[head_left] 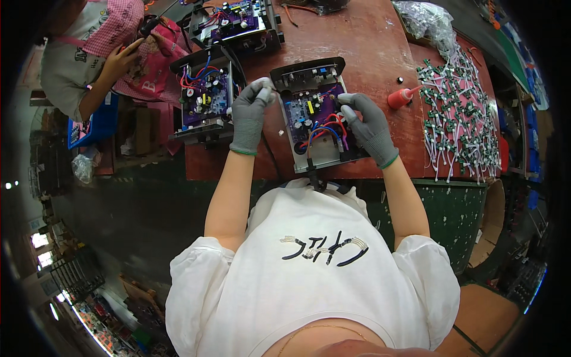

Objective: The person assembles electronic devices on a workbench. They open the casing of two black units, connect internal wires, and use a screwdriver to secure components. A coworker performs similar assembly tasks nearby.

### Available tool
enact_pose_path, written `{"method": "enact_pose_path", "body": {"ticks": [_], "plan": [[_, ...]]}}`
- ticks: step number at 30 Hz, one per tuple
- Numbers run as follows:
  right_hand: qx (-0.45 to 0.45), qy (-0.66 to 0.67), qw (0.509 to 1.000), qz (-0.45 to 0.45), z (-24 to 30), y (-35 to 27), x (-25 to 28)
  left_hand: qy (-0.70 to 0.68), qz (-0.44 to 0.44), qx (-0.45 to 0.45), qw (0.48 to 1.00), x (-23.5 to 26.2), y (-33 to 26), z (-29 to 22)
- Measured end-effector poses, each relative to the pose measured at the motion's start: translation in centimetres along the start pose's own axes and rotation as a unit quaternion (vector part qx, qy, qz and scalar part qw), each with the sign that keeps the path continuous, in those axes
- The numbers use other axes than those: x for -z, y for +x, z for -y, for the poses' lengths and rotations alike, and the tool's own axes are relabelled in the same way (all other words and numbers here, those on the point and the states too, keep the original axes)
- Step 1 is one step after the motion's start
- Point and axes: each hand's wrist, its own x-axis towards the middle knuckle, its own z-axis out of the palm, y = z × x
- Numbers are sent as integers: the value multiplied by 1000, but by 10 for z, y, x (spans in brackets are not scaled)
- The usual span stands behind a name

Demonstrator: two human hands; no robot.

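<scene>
An open metal electronics chassis (303, 158) sits on the table in front of me, holding a purple circuit board (324, 108) with red and blue wires and a black upright end panel (307, 66). My left hand (250, 113), in a grey glove, is at its left side. Its thumb and fingertips are pinched together; whatever is between them is too small to make out. My right hand (370, 128), also gloved, has its bent fingers on the right edge of the chassis beside the board. A black cable comes out at the chassis's near end.
Similar open units (205, 98) stand to the left. A red bottle with a thin nozzle (400, 98) and a small black cap (399, 80) are at the right, near many small green boards with white leads (458, 113). A co-worker (113, 59) holds a tool at far left.
</scene>
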Motion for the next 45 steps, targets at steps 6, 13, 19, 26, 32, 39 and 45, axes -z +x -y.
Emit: {"method": "enact_pose_path", "body": {"ticks": [6, 13, 19, 26, 32, 39, 45], "plan": [[58, -91, 994, 9, 16, 9, 5, -64, -27, -22, 997, 4, 1, 17], [281, -271, 883, 261, 76, 42, -44, -56, -28, -3, 998, 4, 2, 15], [375, -366, 802, 285, 78, 73, -102, -173, -10, 32, 984, 14, 9, 25], [194, -128, 972, -24, 59, 108, -79, -196, -25, 68, 978, 3, 12, 19], [-62, 132, 987, -63, 34, 85, -55, -189, -23, 37, 981, -2, 13, 19], [-236, 268, 934, 12, 45, 65, -28, -51, 48, -54, 996, 1, -4, 17], [-269, 244, 931, 30, 39, 62, -25, 63, 85, -121, 987, -7, -15, 3]]}}
